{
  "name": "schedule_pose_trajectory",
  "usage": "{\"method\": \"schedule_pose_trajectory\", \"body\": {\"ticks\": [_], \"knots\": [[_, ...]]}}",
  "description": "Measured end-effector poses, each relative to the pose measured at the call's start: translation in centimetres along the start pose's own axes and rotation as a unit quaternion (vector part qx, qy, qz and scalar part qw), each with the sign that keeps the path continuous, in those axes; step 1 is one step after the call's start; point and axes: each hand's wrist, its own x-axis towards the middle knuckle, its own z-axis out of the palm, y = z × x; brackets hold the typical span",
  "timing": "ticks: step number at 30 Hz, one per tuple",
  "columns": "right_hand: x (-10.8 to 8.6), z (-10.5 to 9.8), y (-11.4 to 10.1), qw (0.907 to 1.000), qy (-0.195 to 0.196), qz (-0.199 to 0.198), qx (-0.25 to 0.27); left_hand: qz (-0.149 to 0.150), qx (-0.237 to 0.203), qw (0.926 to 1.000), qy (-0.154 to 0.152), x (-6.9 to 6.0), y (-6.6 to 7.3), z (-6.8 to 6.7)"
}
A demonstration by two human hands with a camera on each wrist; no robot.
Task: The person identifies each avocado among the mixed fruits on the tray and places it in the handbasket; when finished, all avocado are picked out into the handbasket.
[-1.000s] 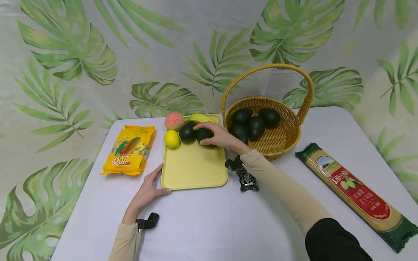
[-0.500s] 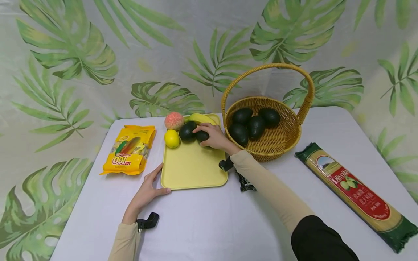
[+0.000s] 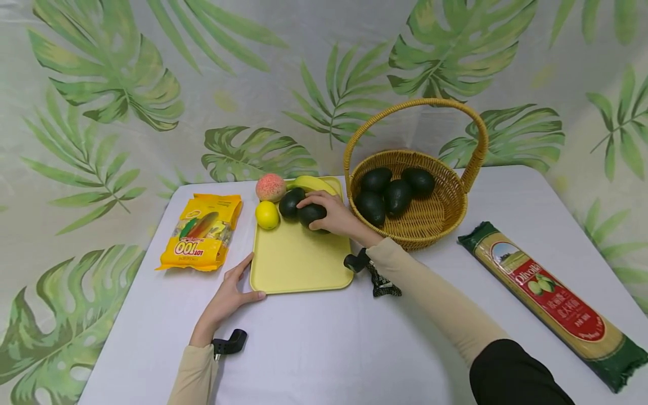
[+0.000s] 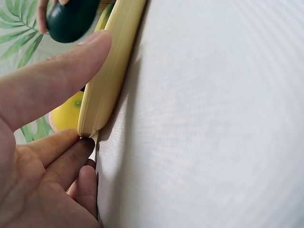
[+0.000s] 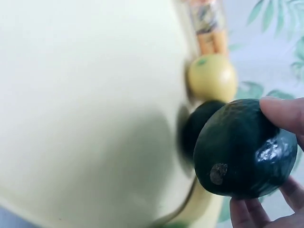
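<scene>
My right hand (image 3: 334, 215) grips a dark green avocado (image 3: 311, 215) between thumb and fingers, over the back of the yellow tray (image 3: 298, 264). In the right wrist view the held avocado (image 5: 244, 149) partly covers a second avocado (image 5: 197, 126). That second avocado (image 3: 291, 203) lies on the tray beside a yellow lemon-like fruit (image 3: 266, 215), a pink peach (image 3: 270, 187) and a banana (image 3: 311, 183). My left hand (image 3: 228, 298) lies at the tray's front left corner, thumb and fingers spread and touching its edge. The left wrist view shows the thumb (image 4: 71, 71) extended near the rim.
A wicker basket (image 3: 427, 228) with a tall handle holds several avocados (image 3: 397, 198). A yellow snack bag (image 3: 199, 233) lies left of the tray, a pasta packet (image 3: 547, 298) far right. A small black patterned object (image 3: 383, 284) is partly hidden by my right sleeve.
My right hand has shifted the avocado slightly left and toward me, so that it now overlaps the second avocado in view. My left hand and the tray stay in place.
</scene>
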Motion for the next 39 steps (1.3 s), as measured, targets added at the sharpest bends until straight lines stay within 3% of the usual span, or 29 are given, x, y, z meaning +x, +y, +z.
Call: {"method": "schedule_pose_trajectory", "body": {"ticks": [5,11,18,24,31,39], "knots": [[-1.9,-1.6,-1.3,0.9984,0.004,-0.020,0.052,-0.001,-0.002,1.0000,0.000,0.1,-0.1,0.0],[-4.8,-4.9,-1.3,0.9962,0.024,-0.028,0.080,0.001,0.000,1.0000,-0.002,0.1,0.0,0.0],[-8.5,-9.5,0.9,0.9954,0.048,0.001,0.083,0.003,0.002,1.0000,-0.004,0.0,0.0,0.0],[-11.0,-12.2,3.6,0.9941,0.067,0.038,0.077,0.001,0.002,1.0000,-0.004,0.1,0.0,0.0],[-12.7,-13.7,5.8,0.9935,0.052,0.076,0.067,0.000,0.002,1.0000,-0.004,0.1,0.1,0.0],[-12.7,-13.3,7.0,0.9977,-0.016,0.051,0.041,-0.005,0.001,1.0000,-0.006,0.1,0.1,0.0]]}}
